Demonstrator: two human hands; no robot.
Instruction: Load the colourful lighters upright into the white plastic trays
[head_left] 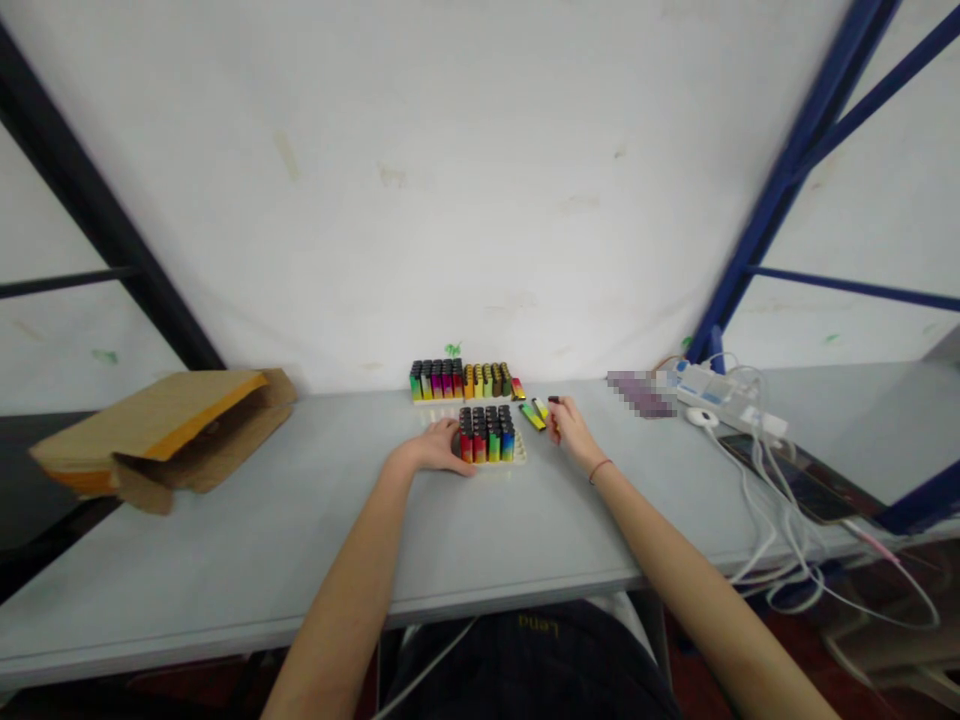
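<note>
Upright lighters [487, 442] with black tops and red, green and blue bodies fill most of a pale tray [520, 447], whose right end shows bare slots. My left hand [437, 447] grips the left end of this tray, thumb in front and fingers behind. To the right, my right hand [572, 430] is closed on a lighter [554, 400]; its dark top pokes out and the fingers hide the rest. Just left of that hand, a yellow-green lighter [532, 417] and a yellow lighter [541, 409] lie on the table.
Against the wall stand a tray of multicoloured lighters [437, 381] and one of yellowish lighters [487, 381]. A red-yellow lighter [518, 388] lies beside them. An open cardboard box [165, 430] sits left. A power strip [731, 400], white cables [765, 470] and a phone [795, 480] occupy the right.
</note>
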